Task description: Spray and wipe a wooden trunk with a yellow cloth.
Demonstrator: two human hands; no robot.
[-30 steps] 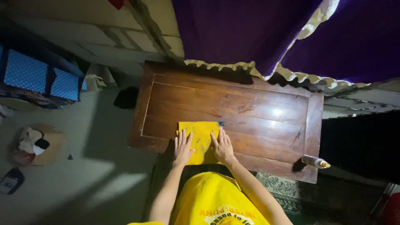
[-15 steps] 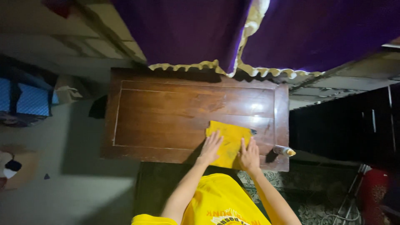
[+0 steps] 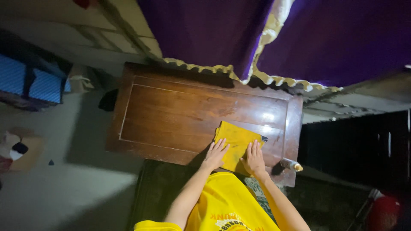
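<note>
**A:** Yellow cloth (image 3: 236, 143), folded flat, lies on the right part of the wooden table (image 3: 171, 115), close to the near edge. Both hands are on it?

**B:** Both. The left hand (image 3: 215, 155) lies palm down on the cloth's near left corner, fingers spread. The right hand (image 3: 254, 157) is flat on the near right part, fingers laid out and slightly apart. Neither pinches anything; they press down with open palms.

**A:** What else is on the table?

**B:** A small bottle with an orange tip (image 3: 291, 164) lies on its side at the near right corner, near the right hand but not touching it. A dark bit of something pokes out at the cloth's far right corner (too small to tell what it is). Purple curtain with a pale frilled hem (image 3: 265, 38) hangs over the table's far edge.

**A:** Where could this go wrong?

**B:** My guess is the bottle. It sits right at the corner and already half over the rim, so a sweep of the cloth or the right wrist toward it could knock it to the floor. The cloth is also near the table's edge; a pull toward the body might drag it off. The light is dim, which makes a stray nudge likelier.
</note>
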